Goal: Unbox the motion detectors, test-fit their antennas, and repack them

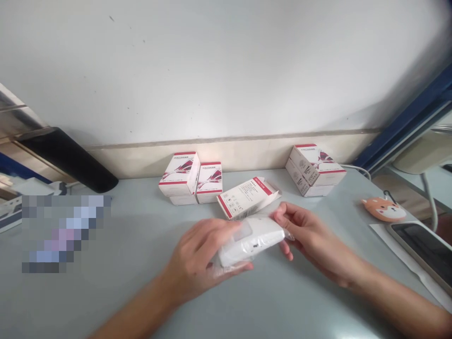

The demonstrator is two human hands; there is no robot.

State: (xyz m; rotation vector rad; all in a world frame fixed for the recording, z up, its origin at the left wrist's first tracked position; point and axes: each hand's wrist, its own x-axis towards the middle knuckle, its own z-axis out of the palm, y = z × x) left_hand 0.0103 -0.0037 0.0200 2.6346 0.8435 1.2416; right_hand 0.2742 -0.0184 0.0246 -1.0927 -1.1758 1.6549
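My left hand [197,259] and my right hand [310,240] hold a white plastic device [252,242] between them, low over the pale grey table [141,226]. The device is wrapped in a clear plastic bag [226,266], whose loose end sticks out past my right fingers. The left palm covers its upper left side, and a small dark mark shows on its face. Just behind the device lies an open white and red box [245,197] printed "DETECTOR", tilted on its side with its flap loose.
Several matching white and red boxes stand in a group [180,174] and a stack [314,169] against the wall. On the right are an orange fox-shaped pouch [383,209] and a phone [422,247] on white paper. A black object [67,160] juts out at left.
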